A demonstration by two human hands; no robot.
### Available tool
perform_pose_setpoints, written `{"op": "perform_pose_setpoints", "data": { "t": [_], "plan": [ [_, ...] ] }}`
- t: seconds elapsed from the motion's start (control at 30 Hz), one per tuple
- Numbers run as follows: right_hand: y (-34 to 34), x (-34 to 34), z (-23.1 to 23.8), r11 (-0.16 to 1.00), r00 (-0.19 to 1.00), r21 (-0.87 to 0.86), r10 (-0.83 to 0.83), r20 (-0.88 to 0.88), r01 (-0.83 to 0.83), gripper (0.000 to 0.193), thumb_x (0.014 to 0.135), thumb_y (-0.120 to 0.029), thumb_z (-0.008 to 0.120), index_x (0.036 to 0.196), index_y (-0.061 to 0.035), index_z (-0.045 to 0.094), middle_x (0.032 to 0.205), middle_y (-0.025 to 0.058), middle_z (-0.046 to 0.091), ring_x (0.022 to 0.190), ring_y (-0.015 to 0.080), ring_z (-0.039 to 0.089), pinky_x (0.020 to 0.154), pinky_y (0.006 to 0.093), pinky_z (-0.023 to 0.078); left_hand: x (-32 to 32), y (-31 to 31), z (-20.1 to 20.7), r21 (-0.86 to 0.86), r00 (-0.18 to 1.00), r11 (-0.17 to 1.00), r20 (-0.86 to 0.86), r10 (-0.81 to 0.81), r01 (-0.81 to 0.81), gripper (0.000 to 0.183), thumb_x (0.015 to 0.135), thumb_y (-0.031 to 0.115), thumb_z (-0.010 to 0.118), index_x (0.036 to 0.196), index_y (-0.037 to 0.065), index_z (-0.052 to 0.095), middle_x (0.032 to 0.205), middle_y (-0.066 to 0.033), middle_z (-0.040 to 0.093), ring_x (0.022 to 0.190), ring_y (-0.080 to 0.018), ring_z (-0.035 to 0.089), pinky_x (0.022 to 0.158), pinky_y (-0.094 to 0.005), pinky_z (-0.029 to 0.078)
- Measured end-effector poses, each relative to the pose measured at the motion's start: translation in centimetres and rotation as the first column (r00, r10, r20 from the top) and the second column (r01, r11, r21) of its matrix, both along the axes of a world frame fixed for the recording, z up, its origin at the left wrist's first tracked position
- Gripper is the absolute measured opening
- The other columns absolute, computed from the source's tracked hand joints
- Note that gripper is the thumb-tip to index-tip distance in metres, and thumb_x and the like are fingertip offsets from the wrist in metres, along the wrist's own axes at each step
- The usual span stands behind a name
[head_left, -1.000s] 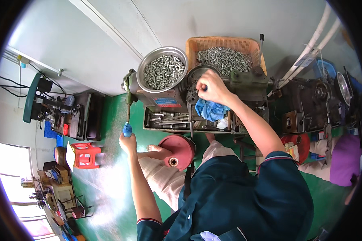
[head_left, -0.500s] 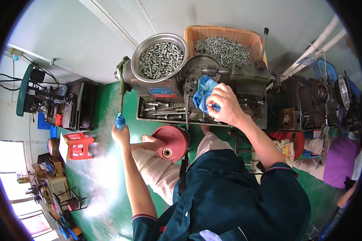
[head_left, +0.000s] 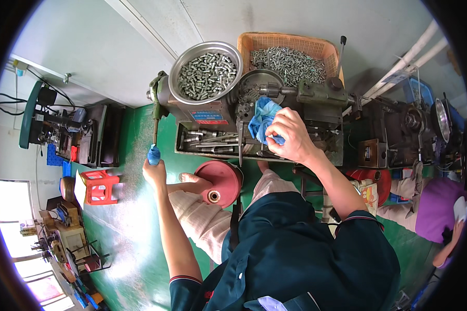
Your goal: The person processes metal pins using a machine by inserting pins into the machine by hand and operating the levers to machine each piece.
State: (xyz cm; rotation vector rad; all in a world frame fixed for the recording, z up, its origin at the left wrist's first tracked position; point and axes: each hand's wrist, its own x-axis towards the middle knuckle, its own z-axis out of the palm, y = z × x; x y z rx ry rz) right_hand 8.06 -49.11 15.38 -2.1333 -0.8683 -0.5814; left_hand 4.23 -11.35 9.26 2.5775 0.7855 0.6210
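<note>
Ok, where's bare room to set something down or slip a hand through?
Floor between red stool and left forearm; likely a hand gap between blue-wrapped lever and tool tray, depth unclear. Crowded: tray, filled bowl and basket, right hand at the blue cloth.

Right hand [head_left: 291, 136] drawn back from pan [head_left: 259, 76] toward tray's [head_left: 202, 154] front edge, now at blue cloth [head_left: 262, 118]. Chuck [head_left: 270, 89] uncovered. Co-worker's forearm [head_left: 444, 254] further into view.

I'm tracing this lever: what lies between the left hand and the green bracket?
In the head view, a blue-wrapped grip, held by the left hand, then a metal rod.
</note>
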Motion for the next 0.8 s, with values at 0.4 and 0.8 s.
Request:
{"op": "perform_pose_setpoints", "data": {
  "t": [0.4, 0.8],
  "plan": [
    [-0.9, 1.6, 1.5, 0.816, 0.884, -0.517, -0.014, -0.467, -0.26, 0.003, 0.051, -0.008, 0.058, 0.053, -0.0079, 0.057, 0.06, 0.0049, 0.057, 0.071, 0.0218, 0.051, 0.064, 0.0326, 0.042, -0.1, -0.1, 0.2, -0.042, 0.999, 0.999, 0.007, 0.035, -0.034, 0.017, 0.058, 0.013, 0.058, 0.07, 0.0, 0.055, 0.065, -0.022, 0.055, 0.065, -0.0386, 0.055, 0.059, -0.0424, 0.043],
    [9.0, 10.2, 6.7, 0.981, 0.939, 0.035, -0.194, 0.284, 0.192, 0.007, 0.063, -0.007, 0.061, 0.069, -0.0079, 0.057, 0.068, 0.0053, 0.056, 0.071, 0.0221, 0.052, 0.062, 0.0368, 0.04, -0.1, 0.4, -0.9, -0.006, 0.998, 0.999, 0.051, 0.04, -0.04, 0.017, 0.059, 0.012, 0.056, 0.073, 0.002, 0.058, 0.062, -0.0196, 0.056, 0.063, -0.0339, 0.057, 0.059, -0.0392, 0.044]
  ]
}}
